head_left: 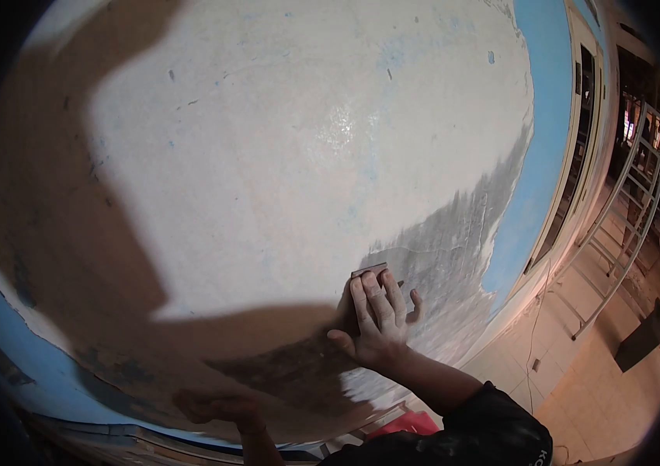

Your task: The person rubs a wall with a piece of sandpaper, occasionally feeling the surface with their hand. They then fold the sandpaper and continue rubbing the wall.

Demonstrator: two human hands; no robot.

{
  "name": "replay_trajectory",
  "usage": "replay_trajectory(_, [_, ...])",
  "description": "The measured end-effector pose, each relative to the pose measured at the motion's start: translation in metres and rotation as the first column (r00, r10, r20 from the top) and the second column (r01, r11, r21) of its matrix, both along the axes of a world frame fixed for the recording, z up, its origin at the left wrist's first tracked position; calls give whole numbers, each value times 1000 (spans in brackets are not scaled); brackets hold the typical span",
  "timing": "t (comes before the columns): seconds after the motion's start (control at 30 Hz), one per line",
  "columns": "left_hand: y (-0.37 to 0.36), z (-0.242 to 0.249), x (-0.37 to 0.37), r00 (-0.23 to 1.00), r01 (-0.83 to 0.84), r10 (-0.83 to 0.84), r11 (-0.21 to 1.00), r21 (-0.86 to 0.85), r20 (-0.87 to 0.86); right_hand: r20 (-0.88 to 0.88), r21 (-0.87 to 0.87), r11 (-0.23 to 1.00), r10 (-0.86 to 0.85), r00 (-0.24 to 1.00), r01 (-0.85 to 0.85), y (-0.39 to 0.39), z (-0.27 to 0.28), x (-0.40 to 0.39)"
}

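Note:
My right hand (pixel 380 318), dusty and pale, presses a thin flat pad (pixel 369 270) against the wall (pixel 268 194). The pad's edge shows above the fingertips; the rest is hidden under the hand. It sits at the border between the whitish surface and a rough grey patch (pixel 454 233). Lower left, in shadow, my left hand (pixel 221 408) is near the wall with its fingers curled; what they hold, if anything, is too dark to make out.
Blue paint (pixel 541 147) borders the pale area at the right, beside a framed opening (pixel 574 155). A metal ladder (pixel 617 206) stands farther right on the tiled floor (pixel 578 380). A red object (pixel 409 423) shows below my right arm.

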State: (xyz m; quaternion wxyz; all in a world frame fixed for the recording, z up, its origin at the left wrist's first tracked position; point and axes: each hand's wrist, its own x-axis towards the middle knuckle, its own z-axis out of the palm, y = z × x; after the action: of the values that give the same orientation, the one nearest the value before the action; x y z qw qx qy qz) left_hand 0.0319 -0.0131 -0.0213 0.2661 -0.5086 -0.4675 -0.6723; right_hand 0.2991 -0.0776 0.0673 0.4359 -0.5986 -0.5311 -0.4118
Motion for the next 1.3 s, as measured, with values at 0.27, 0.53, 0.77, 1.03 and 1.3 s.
replay_trajectory(0.27, [3,3,5,997,56,-59,997,59,52,157,58,998,-47,986,39,0,22,10])
replay_trajectory(0.53, [0,0,-1,999,-27,27,1000,-1,-24,117,57,997,-56,992,50,2,19,14])
replay_trajectory(0.77, [-2,7,2,997,-61,61,998,-1,-50,93,29,997,-74,993,71,-1,-5,10])
replay_trajectory(1.03, [-10,7,3,986,-162,156,981,-110,-64,100,41,995,-93,991,89,1,19,12])
replay_trajectory(1.3, [-7,3,0,985,-166,160,981,-104,-63,41,92,995,-45,998,41,6,17,10])
